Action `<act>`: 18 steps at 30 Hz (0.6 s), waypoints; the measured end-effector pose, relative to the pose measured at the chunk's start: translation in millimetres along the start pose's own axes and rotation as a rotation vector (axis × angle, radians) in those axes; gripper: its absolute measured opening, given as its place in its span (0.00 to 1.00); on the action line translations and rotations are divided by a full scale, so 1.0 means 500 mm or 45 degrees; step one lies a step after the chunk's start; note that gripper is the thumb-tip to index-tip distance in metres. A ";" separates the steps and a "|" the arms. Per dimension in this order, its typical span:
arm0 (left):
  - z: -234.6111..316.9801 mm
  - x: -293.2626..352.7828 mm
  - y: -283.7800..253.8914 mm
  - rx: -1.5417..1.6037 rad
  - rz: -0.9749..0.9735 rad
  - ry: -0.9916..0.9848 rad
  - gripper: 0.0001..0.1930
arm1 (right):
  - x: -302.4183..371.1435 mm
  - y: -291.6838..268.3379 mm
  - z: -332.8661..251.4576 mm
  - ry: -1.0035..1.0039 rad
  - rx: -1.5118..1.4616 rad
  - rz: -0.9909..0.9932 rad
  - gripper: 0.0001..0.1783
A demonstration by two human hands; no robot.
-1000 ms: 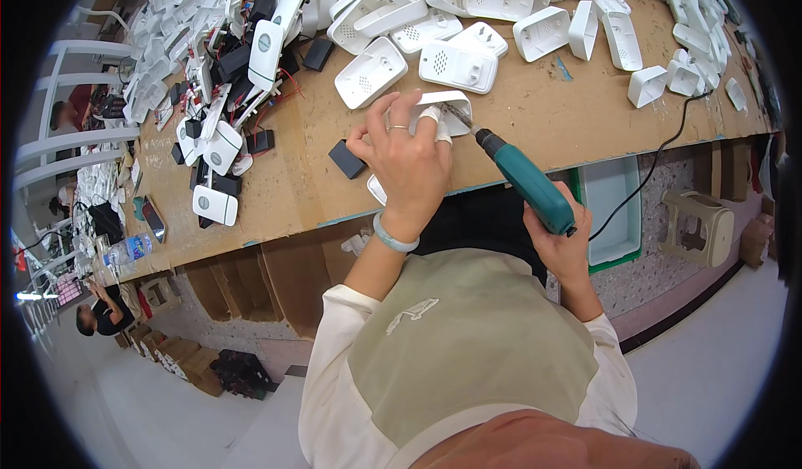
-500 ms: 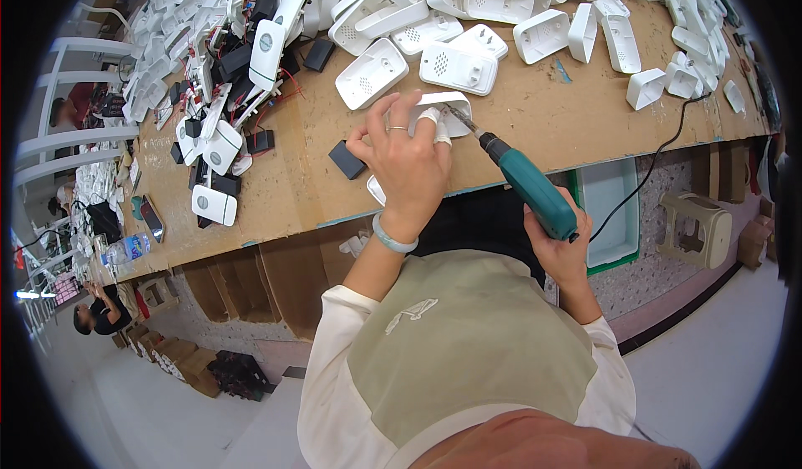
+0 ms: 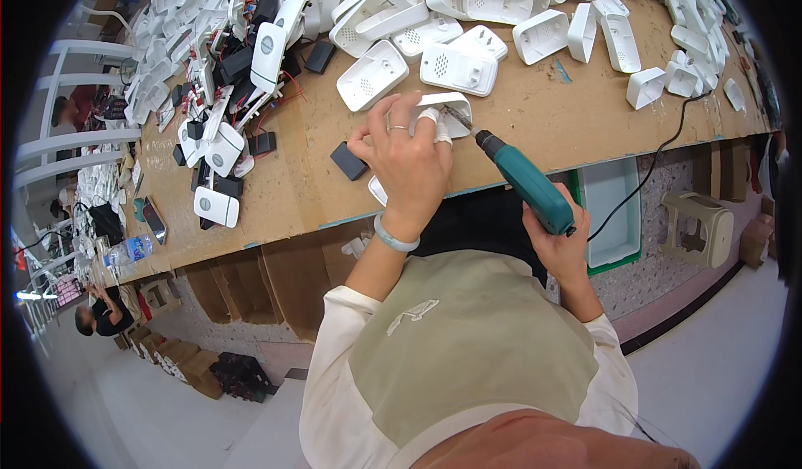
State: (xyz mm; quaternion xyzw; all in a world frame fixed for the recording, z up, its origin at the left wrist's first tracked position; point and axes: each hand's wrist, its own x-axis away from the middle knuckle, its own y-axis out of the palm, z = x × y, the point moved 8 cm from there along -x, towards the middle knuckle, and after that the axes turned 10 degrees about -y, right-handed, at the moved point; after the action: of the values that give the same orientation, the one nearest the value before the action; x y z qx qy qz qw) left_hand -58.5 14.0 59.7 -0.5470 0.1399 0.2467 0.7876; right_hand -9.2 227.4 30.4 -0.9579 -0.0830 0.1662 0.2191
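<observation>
My left hand [image 3: 411, 164] is closed on a white plastic housing [image 3: 455, 104], pressing it against the table. White wraps cover two of its fingertips, and the hand hides much of the housing. From the right, my right hand [image 3: 558, 248] grips a teal corded electric screwdriver [image 3: 532, 183] by its rear end. The tool slopes up and to the left, and its metal bit reaches into the housing beside my left fingers. Whether the bit touches a screw is too small to tell. A black box [image 3: 347, 161] lies left of my left wrist, near a partly hidden white piece [image 3: 378, 190].
Many white housings [image 3: 499, 1] are heaped along the back of the cardboard-covered table [image 3: 309, 164]. White covers with wires and black boxes [image 3: 238, 64] pile up at left. A black cord [image 3: 664, 145] crosses the table's right edge above a green-rimmed tray [image 3: 610, 210].
The electric screwdriver and my right hand have shifted slightly to the left. My left hand and the housing stay almost where they were.
</observation>
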 end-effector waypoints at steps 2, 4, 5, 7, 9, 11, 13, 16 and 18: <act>0.001 -0.002 0.002 -0.007 -0.008 0.002 0.05 | -0.001 0.002 0.001 0.014 0.002 -0.015 0.18; -0.001 -0.004 0.003 -0.007 -0.005 0.004 0.05 | -0.004 0.002 -0.001 0.019 0.005 -0.002 0.18; -0.001 -0.007 0.003 -0.006 -0.002 0.007 0.06 | -0.010 0.003 -0.006 0.014 0.005 -0.001 0.18; -0.005 -0.007 0.009 -0.010 -0.003 0.001 0.06 | -0.017 -0.001 -0.014 -0.015 0.005 0.064 0.16; -0.005 -0.013 0.012 -0.010 0.000 0.000 0.06 | -0.016 -0.011 -0.017 -0.003 0.011 0.090 0.14; 0.003 -0.026 0.009 0.005 -0.009 0.007 0.07 | -0.014 -0.025 -0.018 -0.001 0.020 0.123 0.13; 0.009 -0.026 0.001 -0.011 -0.017 0.019 0.08 | 0.009 -0.045 -0.007 -0.031 -0.026 0.298 0.11; 0.005 -0.013 -0.013 -0.010 -0.003 0.025 0.11 | 0.084 -0.058 0.055 0.211 -0.028 0.429 0.10; -0.003 -0.002 -0.009 0.037 0.014 0.029 0.11 | 0.089 -0.056 0.062 0.152 -0.016 0.438 0.12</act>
State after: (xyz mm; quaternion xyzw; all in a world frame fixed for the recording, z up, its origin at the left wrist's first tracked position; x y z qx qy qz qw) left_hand -56.5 11.2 63.3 -0.5375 0.1555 0.2426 0.7925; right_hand 18.6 274.9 4.1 -0.9675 0.0941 0.1435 0.1860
